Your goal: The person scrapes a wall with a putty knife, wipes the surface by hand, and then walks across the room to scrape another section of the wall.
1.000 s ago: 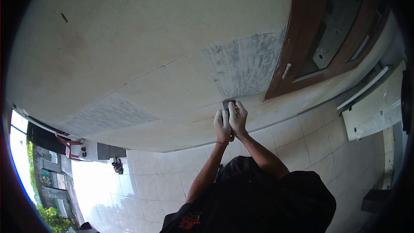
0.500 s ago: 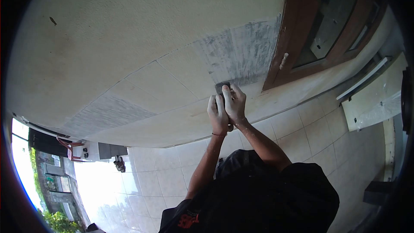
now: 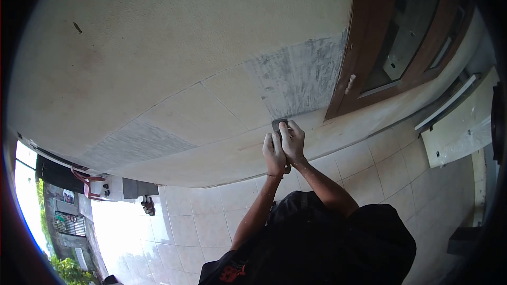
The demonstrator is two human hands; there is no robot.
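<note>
Both my hands are dusted white and closed around one dark hand scraper [image 3: 279, 122], its flat dark end against the pale wall [image 3: 174, 37]. My right hand [image 3: 292, 141] sits higher, its thumb laid along the tool. Just below and to the left, my left hand [image 3: 274, 157] wraps the handle, whose end shows near my wrists. The scraper's end is at the lower edge of a roughened grey patch [image 3: 298, 76] on the wall. My fingers hide most of the tool.
A brown-framed window [image 3: 364, 37] borders the patch on the right. Another grey patch [image 3: 137, 142] lies farther left. Below is a tiled floor [image 3: 195, 216]. Sandals [image 3: 148, 205] and a chair [image 3: 87, 182] are at left; a pale panel [image 3: 459, 132] leans at right.
The view has shifted, so the wall sits lower and farther right in it. My hands and the scraper have moved slightly down along the wall, with the same two-handed grip.
</note>
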